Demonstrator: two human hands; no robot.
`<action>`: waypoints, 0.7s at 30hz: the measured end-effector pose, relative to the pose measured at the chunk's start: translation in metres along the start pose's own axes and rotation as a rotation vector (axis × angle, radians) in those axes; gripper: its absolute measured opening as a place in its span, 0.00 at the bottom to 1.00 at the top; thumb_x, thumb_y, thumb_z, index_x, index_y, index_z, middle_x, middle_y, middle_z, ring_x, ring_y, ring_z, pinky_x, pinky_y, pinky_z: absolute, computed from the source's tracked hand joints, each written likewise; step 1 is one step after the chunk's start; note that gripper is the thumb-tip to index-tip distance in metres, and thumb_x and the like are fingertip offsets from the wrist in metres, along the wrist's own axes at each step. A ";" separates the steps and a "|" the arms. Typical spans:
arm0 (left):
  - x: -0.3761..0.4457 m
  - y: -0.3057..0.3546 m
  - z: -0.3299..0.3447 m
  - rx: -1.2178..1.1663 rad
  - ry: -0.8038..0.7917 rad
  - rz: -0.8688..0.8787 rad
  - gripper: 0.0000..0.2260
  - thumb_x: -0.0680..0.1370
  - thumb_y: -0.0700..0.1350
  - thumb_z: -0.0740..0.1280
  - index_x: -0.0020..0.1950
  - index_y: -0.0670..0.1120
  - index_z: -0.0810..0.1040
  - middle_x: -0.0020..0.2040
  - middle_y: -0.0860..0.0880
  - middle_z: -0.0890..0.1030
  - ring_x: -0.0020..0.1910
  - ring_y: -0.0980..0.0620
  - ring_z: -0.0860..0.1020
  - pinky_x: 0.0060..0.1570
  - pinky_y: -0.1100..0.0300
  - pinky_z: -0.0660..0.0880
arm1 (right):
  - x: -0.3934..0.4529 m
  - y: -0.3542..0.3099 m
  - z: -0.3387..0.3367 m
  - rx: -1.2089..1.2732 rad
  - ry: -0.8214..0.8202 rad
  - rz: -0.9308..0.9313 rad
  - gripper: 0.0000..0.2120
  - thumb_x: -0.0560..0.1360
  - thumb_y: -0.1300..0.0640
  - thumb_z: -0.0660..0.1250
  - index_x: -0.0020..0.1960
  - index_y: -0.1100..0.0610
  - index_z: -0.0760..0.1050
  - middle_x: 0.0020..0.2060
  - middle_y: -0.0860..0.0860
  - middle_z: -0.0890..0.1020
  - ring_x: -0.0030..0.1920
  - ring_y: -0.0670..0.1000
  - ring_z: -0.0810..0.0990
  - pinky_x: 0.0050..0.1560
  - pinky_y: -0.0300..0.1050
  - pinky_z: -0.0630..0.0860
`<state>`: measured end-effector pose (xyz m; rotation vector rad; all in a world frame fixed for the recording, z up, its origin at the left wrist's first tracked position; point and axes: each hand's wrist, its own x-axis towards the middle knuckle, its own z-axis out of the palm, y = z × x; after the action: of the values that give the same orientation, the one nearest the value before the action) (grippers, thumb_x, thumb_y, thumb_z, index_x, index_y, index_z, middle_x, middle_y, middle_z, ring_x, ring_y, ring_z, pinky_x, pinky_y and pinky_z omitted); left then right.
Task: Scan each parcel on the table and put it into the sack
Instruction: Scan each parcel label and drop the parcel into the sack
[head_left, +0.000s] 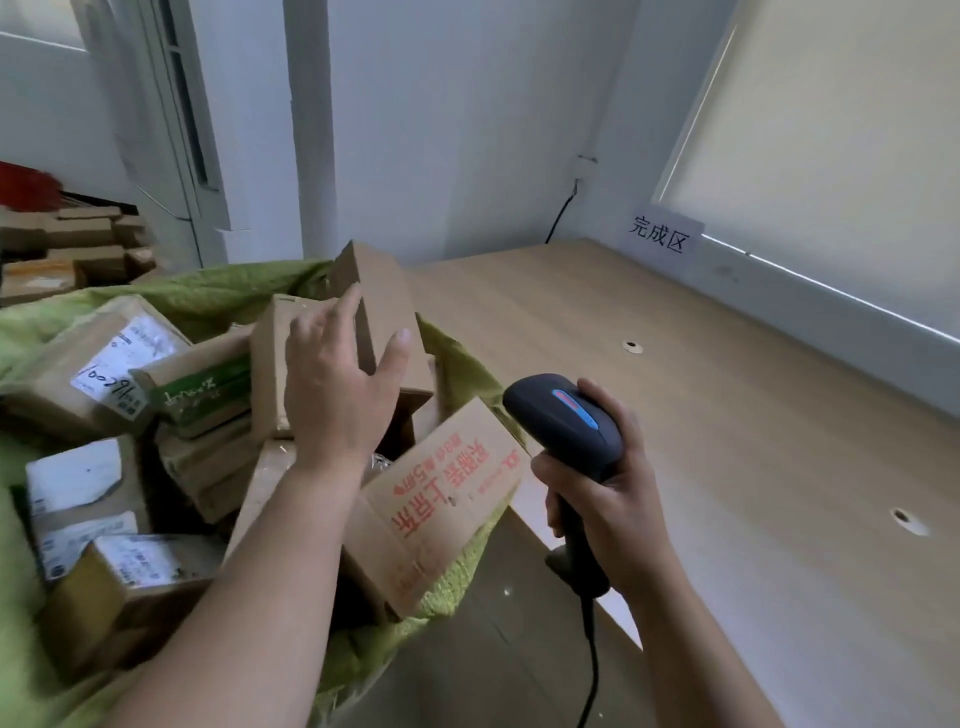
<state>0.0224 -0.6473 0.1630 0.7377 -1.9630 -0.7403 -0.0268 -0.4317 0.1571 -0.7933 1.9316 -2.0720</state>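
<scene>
Brown cardboard parcel (379, 306) stands tilted in the green woven sack (218, 296), just beyond your left hand (337, 384), fingers spread wide; right hand (602, 493) grips black handheld scanner (566, 421).

The table (701, 415) fills the right half of the view, a pale wood-grain top running back into the corner of the room. Two small round holes are set into it, one hole (631, 346) further back and the other hole (903, 517) nearer the right edge. At the far edge a white paper sign (658, 236) with dark printed characters stands against the wall where the top meets it. A black cable (561, 210) drops down the wall and reaches the back corner of the top. The near left edge of the table sits right beside the green sack (457, 364), whose fabric presses up against it.
</scene>
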 end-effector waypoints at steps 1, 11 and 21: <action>-0.006 0.010 0.003 -0.027 -0.015 0.021 0.25 0.77 0.55 0.65 0.72 0.49 0.68 0.69 0.45 0.69 0.68 0.48 0.66 0.62 0.54 0.66 | -0.005 -0.001 -0.007 -0.008 0.017 0.000 0.31 0.65 0.64 0.71 0.57 0.33 0.74 0.42 0.58 0.78 0.24 0.55 0.70 0.24 0.46 0.72; -0.100 0.095 0.038 -0.145 -0.301 0.167 0.26 0.76 0.59 0.61 0.72 0.51 0.68 0.64 0.47 0.74 0.62 0.49 0.73 0.56 0.53 0.72 | -0.082 -0.027 -0.096 -0.025 0.206 -0.026 0.30 0.66 0.64 0.71 0.56 0.32 0.73 0.36 0.52 0.79 0.23 0.55 0.71 0.25 0.45 0.71; -0.234 0.179 0.068 -0.198 -0.534 0.283 0.28 0.74 0.60 0.61 0.72 0.53 0.66 0.62 0.49 0.75 0.61 0.50 0.72 0.57 0.51 0.73 | -0.196 -0.052 -0.203 -0.113 0.397 -0.042 0.33 0.73 0.72 0.70 0.60 0.35 0.71 0.39 0.51 0.79 0.25 0.54 0.72 0.26 0.45 0.72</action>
<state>0.0261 -0.3451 0.1429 0.1364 -2.3563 -1.0087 0.0456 -0.1542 0.1589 -0.4698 2.2647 -2.3015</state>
